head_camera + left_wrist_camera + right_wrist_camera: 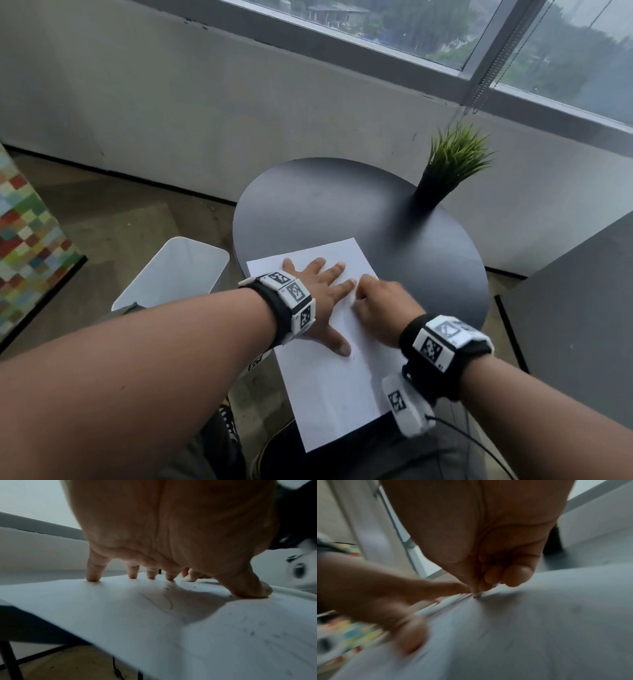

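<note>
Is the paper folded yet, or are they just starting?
Just starting, it seems. Done: the paper lies on the table, overhanging its near edge. In hand: the left hand presses it flat while the right hand seems to pinch it beside the left forefinger. Left: no finished fold shows yet.

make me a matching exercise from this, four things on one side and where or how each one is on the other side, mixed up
Things
1. left hand
2. right hand
3. grassy plant in a black vase
4. white bin

Places and states
A. on the floor, left of the round black table
B. fingers curled, tips down on the sheet of paper
C. upright near the table's far right edge
D. fingers spread, pressing the paper flat

Pairs: 1-D, 2-B, 3-C, 4-A
</note>
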`<action>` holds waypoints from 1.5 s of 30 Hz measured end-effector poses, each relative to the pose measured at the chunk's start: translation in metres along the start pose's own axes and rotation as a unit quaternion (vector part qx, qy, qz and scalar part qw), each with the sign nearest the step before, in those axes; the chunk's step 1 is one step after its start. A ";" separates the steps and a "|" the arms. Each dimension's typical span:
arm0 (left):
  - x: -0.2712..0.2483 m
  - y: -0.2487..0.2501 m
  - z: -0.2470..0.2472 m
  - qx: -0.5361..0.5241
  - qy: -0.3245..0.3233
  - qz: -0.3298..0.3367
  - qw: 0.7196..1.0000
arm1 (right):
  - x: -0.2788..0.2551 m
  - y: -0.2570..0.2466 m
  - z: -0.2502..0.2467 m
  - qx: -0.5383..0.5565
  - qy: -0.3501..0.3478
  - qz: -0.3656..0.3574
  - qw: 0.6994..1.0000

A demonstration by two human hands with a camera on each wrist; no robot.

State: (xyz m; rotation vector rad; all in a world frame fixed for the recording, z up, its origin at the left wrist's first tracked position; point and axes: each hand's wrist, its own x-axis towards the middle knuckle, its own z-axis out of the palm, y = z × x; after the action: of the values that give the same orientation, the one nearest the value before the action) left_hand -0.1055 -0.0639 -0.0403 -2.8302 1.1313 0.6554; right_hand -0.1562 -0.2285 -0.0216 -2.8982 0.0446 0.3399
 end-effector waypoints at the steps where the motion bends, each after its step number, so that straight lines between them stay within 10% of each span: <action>1: 0.000 0.000 0.001 -0.001 0.003 0.002 1.000 | -0.009 -0.008 0.005 0.002 -0.029 -0.055 0.998; 3: 0.000 -0.001 0.001 0.001 0.004 0.003 1.000 | -0.015 -0.006 0.001 0.010 -0.060 -0.099 0.993; 7: 0.001 0.000 0.001 0.008 -0.002 0.003 1.000 | 0.005 0.024 -0.013 0.020 0.016 0.051 0.998; 12: 0.001 -0.002 0.002 0.005 0.001 0.003 1.000 | -0.021 -0.001 0.007 -0.004 -0.035 -0.126 0.991; 17: 0.001 0.000 0.000 0.012 -0.007 0.003 1.000 | -0.005 0.030 -0.009 0.029 0.017 0.033 0.999; 21: 0.000 -0.002 0.002 0.008 0.001 0.006 1.000 | -0.024 -0.003 0.012 -0.006 -0.038 -0.116 0.993; 26: 0.001 -0.001 0.000 0.014 -0.015 0.002 1.000 | 0.000 0.024 -0.011 0.033 0.007 0.016 0.999; 31: 0.001 -0.003 0.001 0.013 -0.004 0.010 1.000 | -0.015 -0.005 0.015 0.036 -0.039 -0.105 0.993; 37: -0.009 -0.015 -0.008 0.013 0.028 0.016 0.999 | 0.003 0.055 -0.020 0.130 0.009 0.094 0.987; 45: -0.049 -0.069 0.006 0.012 0.100 -0.058 0.993 | -0.044 0.007 -0.020 0.662 -0.067 0.100 0.740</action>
State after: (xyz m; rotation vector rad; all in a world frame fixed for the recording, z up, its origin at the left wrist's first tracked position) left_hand -0.0940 0.0200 -0.0353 -2.9663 0.9787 0.3562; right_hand -0.1953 -0.2400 0.0059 -1.4275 0.3952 0.3367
